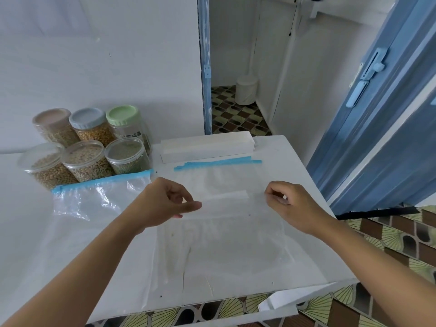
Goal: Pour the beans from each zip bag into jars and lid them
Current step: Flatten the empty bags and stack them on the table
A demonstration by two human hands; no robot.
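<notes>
Six jars (87, 159) sit at the left of the frame in two rows of three. All have beans in them and all are lidded. The back row has a pinkish, a blue-grey and a green lid, and the front row has clear ones. Just below them lies one crumpled empty bag (99, 199) with a blue zip.

In the middle of the table (306, 256) there's a flat pile of bags (224, 180), blue zips at the far end. It's more than one for sure, but the clear plastic makes an exact count impossible. One white box (207, 147) lies right behind the pile.

Both hands hover over that pile. The left hand (165, 204) and right hand (290, 204) each have their fingers curled in. Can't tell if they're pinching plastic or nothing.

One white bin (246, 89) stands through the doorway, upper middle.
</notes>
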